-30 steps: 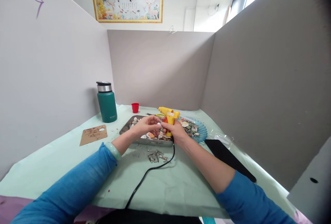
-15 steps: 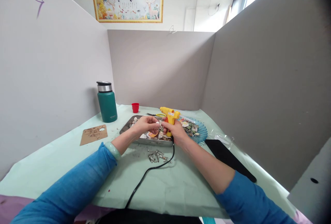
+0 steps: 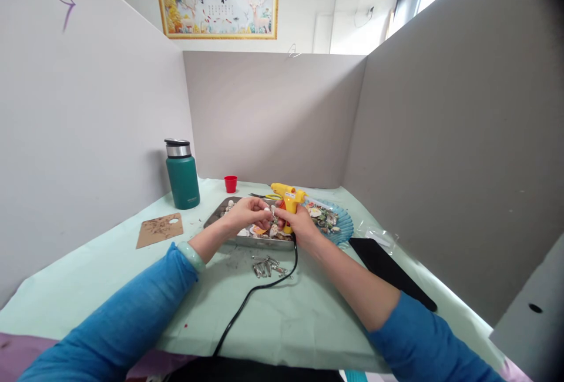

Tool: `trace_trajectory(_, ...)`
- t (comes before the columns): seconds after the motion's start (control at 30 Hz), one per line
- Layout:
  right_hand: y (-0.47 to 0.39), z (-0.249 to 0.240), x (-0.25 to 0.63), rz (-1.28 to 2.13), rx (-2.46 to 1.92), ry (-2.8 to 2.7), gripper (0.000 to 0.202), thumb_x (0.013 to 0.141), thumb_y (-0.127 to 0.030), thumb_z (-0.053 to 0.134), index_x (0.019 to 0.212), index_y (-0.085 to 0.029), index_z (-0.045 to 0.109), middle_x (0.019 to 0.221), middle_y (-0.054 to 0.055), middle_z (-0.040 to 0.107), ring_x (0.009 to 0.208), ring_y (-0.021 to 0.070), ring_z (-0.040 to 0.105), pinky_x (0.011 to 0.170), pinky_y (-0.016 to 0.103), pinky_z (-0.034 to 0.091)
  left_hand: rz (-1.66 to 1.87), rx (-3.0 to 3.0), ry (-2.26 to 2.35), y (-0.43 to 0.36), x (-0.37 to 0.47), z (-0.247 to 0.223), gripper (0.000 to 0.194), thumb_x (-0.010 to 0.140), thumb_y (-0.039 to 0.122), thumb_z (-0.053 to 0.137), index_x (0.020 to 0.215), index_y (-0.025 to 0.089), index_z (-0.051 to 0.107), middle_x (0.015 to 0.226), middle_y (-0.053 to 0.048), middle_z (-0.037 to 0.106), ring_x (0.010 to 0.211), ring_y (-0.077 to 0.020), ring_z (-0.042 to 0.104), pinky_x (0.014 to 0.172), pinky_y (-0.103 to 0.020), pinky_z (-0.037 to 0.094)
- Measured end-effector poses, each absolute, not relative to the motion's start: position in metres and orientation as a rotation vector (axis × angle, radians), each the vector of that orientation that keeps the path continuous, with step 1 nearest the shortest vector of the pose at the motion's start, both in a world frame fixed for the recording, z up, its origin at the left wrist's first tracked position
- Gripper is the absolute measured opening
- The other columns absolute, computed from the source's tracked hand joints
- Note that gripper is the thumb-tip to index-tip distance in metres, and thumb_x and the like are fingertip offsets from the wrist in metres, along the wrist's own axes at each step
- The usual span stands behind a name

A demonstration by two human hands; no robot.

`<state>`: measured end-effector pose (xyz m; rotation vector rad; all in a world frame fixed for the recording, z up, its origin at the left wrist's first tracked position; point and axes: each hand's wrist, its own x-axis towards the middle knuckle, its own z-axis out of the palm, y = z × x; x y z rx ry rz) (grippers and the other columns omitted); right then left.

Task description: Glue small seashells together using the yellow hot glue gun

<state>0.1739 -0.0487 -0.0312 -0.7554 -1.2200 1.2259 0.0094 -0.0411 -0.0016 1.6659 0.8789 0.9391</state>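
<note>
My right hand is wrapped round the handle of a yellow glue gun, its nozzle pointing left and a clear glue stick at its back. Close beside it, my left hand pinches a small whitish piece, too small to name for sure. Both hands are over a metal tray that holds shells and other small bits. From the gun's handle a black cord runs down to the table's front edge. Several silver metal pins or clasps lie in front of the tray.
To the left stand a green bottle and a red cup, with a brown card nearer. Yellow-handled scissors lie behind the tray. A blue plate of shells and a black flat strip are at right. Grey partitions surround the table.
The glue gun has shifted very slightly left. Both hands stay nearly in place, my left still pinching the small piece.
</note>
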Motion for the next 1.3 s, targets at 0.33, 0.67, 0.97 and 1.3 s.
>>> trace_trajectory(0.33, -0.052, -0.029, 0.174, 1.213, -0.773, -1.257, 0.034, 0.062, -0.032, 0.072, 0.087, -0.019, 0.053, 0.050, -0.008, 0.050, 0.043, 0.0090, 0.045, 0.046, 0.024, 0.039, 0.976, 1.677, 0.974, -0.032, 0.001, -0.001, 0.023, 0.068, 0.025, 0.075, 0.073, 0.014, 0.055, 0.065, -0.005, 0.069, 0.055, -0.0125, 0.064, 0.055, -0.023, 0.050)
trace_trajectory(0.67, -0.047, -0.033, 0.174, 1.211, -0.740, -1.231, 0.038, 0.061, -0.034, 0.074, 0.089, -0.018, 0.054, 0.056, -0.006, 0.053, 0.045, 0.0084, 0.047, 0.046, 0.023, 0.040, 0.857, 1.789, 0.934, -0.030, 0.002, -0.005, 0.021, 0.069, 0.024, 0.071, 0.073, 0.016, 0.052, 0.057, 0.001, 0.062, 0.053, -0.0118, 0.062, 0.055, -0.024, 0.050)
trace_trajectory(0.97, -0.046, -0.034, 0.173, 1.189, -0.753, -1.282, 0.037, 0.063, -0.036, 0.075, 0.089, -0.019, 0.054, 0.052, -0.007, 0.052, 0.043, 0.0088, 0.047, 0.045, 0.023, 0.040, 0.783, 1.957, 0.839, -0.026, 0.002, -0.014, 0.029, 0.069, 0.026, 0.071, 0.083, 0.019, 0.046, 0.062, 0.004, 0.061, 0.056, -0.0133, 0.062, 0.055, -0.028, 0.052)
trace_trajectory(1.3, -0.053, -0.030, 0.172, 1.147, -0.832, -1.279, 0.034, 0.063, -0.032, 0.072, 0.088, -0.018, 0.055, 0.053, -0.006, 0.051, 0.046, 0.0096, 0.047, 0.047, 0.024, 0.042, 0.867, 1.801, 0.802, -0.025, -0.001, -0.009, 0.032, 0.068, 0.034, 0.075, 0.083, 0.015, 0.053, 0.064, 0.002, 0.060, 0.054, -0.0107, 0.060, 0.055, -0.024, 0.049)
